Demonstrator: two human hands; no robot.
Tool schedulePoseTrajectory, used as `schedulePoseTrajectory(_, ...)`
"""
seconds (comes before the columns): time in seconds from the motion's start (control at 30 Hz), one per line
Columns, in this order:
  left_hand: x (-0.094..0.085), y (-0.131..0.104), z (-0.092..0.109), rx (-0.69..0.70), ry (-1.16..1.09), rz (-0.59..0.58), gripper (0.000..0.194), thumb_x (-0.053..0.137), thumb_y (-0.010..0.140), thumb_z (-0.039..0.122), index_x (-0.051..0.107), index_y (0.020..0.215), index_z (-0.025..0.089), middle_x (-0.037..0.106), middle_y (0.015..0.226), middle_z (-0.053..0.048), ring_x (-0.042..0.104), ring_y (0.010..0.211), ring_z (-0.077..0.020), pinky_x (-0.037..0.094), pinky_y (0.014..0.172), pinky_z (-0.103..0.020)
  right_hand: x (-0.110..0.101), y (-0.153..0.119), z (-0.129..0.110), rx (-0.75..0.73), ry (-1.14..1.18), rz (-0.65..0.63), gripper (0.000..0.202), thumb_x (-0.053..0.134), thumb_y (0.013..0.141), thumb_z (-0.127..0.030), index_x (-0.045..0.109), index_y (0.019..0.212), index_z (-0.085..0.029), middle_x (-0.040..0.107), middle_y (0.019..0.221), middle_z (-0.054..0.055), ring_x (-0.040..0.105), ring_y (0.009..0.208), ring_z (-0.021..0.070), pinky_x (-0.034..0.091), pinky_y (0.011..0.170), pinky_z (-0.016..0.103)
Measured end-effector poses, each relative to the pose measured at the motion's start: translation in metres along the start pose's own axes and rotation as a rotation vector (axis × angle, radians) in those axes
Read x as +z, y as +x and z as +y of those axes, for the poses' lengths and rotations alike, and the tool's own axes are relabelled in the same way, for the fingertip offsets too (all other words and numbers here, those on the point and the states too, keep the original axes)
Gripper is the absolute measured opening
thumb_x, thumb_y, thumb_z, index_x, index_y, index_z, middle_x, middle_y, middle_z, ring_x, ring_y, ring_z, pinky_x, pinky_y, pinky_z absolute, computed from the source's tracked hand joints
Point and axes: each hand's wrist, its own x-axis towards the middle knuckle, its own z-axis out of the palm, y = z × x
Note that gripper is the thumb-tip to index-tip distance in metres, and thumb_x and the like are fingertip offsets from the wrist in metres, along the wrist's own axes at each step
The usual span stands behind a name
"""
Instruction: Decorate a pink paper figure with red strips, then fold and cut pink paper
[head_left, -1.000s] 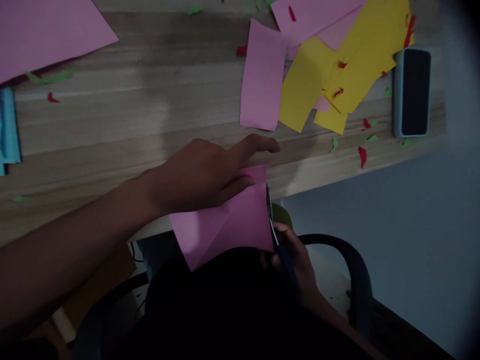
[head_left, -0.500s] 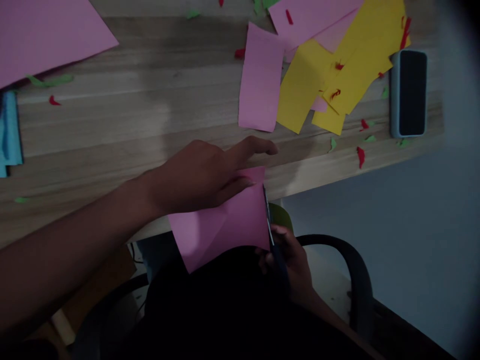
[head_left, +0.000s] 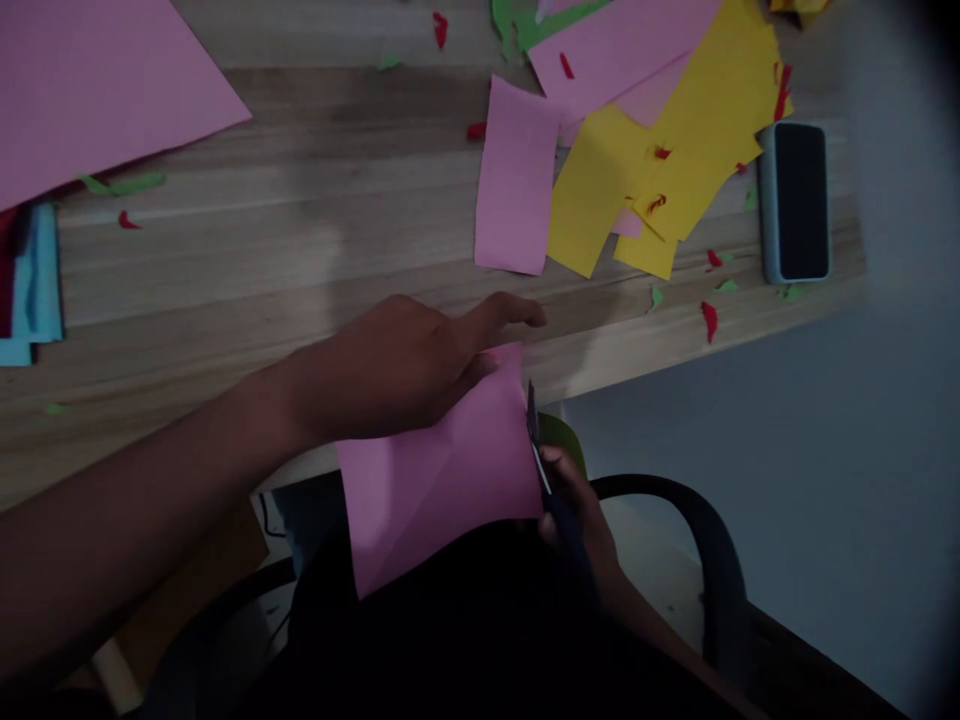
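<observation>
A pink sheet of paper [head_left: 442, 490] hangs over the near edge of the table, its lower corner drooping above my lap. My left hand [head_left: 409, 360] pinches its upper edge between the thumb and the other fingers, with the index finger stretched out to the right. In my right hand [head_left: 581, 510] is a pair of scissors [head_left: 547, 470] with dark blue handles. The blades point up and away from me along the paper's right edge. Part of the right-hand fingers is hidden behind the handles and the paper.
On the wooden table [head_left: 300, 230] lie a cut pink strip [head_left: 515, 180], overlapping yellow pieces [head_left: 592, 195] and a phone [head_left: 799, 200]. A large pink sheet [head_left: 97, 90] and folded blue paper [head_left: 41, 280] are at the left. Red and green scraps are scattered. A chair armrest [head_left: 697, 530] curves at the right.
The scissors have shifted to the paper's right edge, with the blades now showing more fully. The paper's lower corner has swung down and left. The whole view has shifted slightly.
</observation>
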Motion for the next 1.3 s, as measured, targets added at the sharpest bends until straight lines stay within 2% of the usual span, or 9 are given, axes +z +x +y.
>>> schedulePoseTrajectory(0.1,0.0,0.0,0.001,0.033,0.096,-0.03,0.043,0.035,0.105,0.035,0.037,0.148,0.026,0.072,0.084,0.001,0.064,0.06,-0.0157,0.044,0.064,-0.028,0.002,0.007,-0.004,-0.019,-0.067,0.012,0.036,0.076,0.076,-0.044,0.063,0.106,-0.028,0.068,0.089,0.002,0.063,0.072,0.0178,0.053,0.062,0.027)
schedulePoseTrajectory(0.23,-0.001,-0.001,0.003,0.053,0.165,-0.034,0.043,0.031,0.107,0.037,0.034,0.149,0.027,0.073,0.085,0.001,0.067,0.063,-0.0167,0.044,0.064,-0.028,0.003,0.011,-0.005,-0.017,-0.128,0.003,0.036,0.073,0.075,-0.041,0.062,0.106,-0.028,0.071,0.094,0.003,0.066,0.076,0.0203,0.054,0.064,0.029)
schedulePoseTrajectory(0.33,0.0,-0.001,0.004,0.054,0.189,-0.031,0.043,0.031,0.107,0.038,0.034,0.149,0.028,0.074,0.09,0.0,0.067,0.065,-0.0165,0.045,0.065,-0.028,0.003,0.013,-0.005,0.005,-0.167,0.025,0.034,0.07,0.075,-0.039,0.062,0.106,-0.027,0.071,0.092,0.002,0.066,0.075,0.0205,0.054,0.064,0.03)
schedulePoseTrajectory(0.53,0.0,0.0,0.005,0.066,0.225,-0.029,0.043,0.029,0.108,0.039,0.036,0.149,0.029,0.074,0.086,0.001,0.066,0.061,-0.0172,0.043,0.061,-0.028,0.005,0.015,-0.005,0.01,-0.181,0.039,0.033,0.068,0.073,-0.035,0.064,0.105,-0.027,0.069,0.086,0.001,0.063,0.069,0.0186,0.053,0.061,0.03)
schedulePoseTrajectory(0.73,-0.001,0.0,0.006,0.074,0.267,-0.033,0.045,0.026,0.108,0.04,0.034,0.15,0.026,0.076,0.088,-0.001,0.064,0.057,-0.0172,0.041,0.059,-0.029,0.005,0.014,-0.004,0.004,-0.164,0.053,0.033,0.069,0.073,-0.037,0.064,0.105,-0.028,0.07,0.088,0.002,0.065,0.075,0.019,0.053,0.064,0.029)
schedulePoseTrajectory(0.83,-0.001,-0.001,0.005,0.055,0.265,-0.052,0.047,0.03,0.108,0.039,0.033,0.153,0.027,0.077,0.093,-0.003,0.065,0.059,-0.0163,0.043,0.062,-0.028,0.004,0.014,-0.001,0.003,-0.16,0.063,0.035,0.072,0.073,-0.04,0.065,0.104,-0.026,0.07,0.088,0.003,0.065,0.074,0.0189,0.054,0.064,0.03)
schedulePoseTrajectory(0.97,0.0,-0.001,0.005,0.036,0.291,-0.076,0.05,0.03,0.107,0.04,0.032,0.155,0.028,0.077,0.102,-0.005,0.068,0.066,-0.0178,0.047,0.068,-0.03,0.003,0.013,0.003,0.0,-0.105,0.07,0.035,0.076,0.073,-0.035,0.067,0.106,-0.027,0.071,0.089,0.002,0.065,0.075,0.0185,0.053,0.065,0.029)
schedulePoseTrajectory(1.17,-0.002,-0.001,0.007,0.032,0.301,-0.088,0.05,0.029,0.107,0.039,0.032,0.156,0.028,0.076,0.105,-0.006,0.069,0.068,-0.0189,0.046,0.07,-0.031,0.004,0.011,0.007,-0.031,-0.098,0.087,0.036,0.078,0.073,-0.036,0.067,0.106,-0.027,0.066,0.08,-0.001,0.06,0.068,0.0158,0.05,0.059,0.026)
schedulePoseTrajectory(1.3,-0.003,-0.002,0.007,0.031,0.32,-0.098,0.051,0.028,0.107,0.04,0.031,0.157,0.028,0.076,0.1,-0.005,0.069,0.068,-0.0195,0.046,0.07,-0.031,0.006,0.011,0.011,0.01,-0.081,0.099,0.036,0.081,0.072,-0.034,0.065,0.104,-0.027,0.062,0.071,-0.004,0.054,0.059,0.0126,0.045,0.052,0.023)
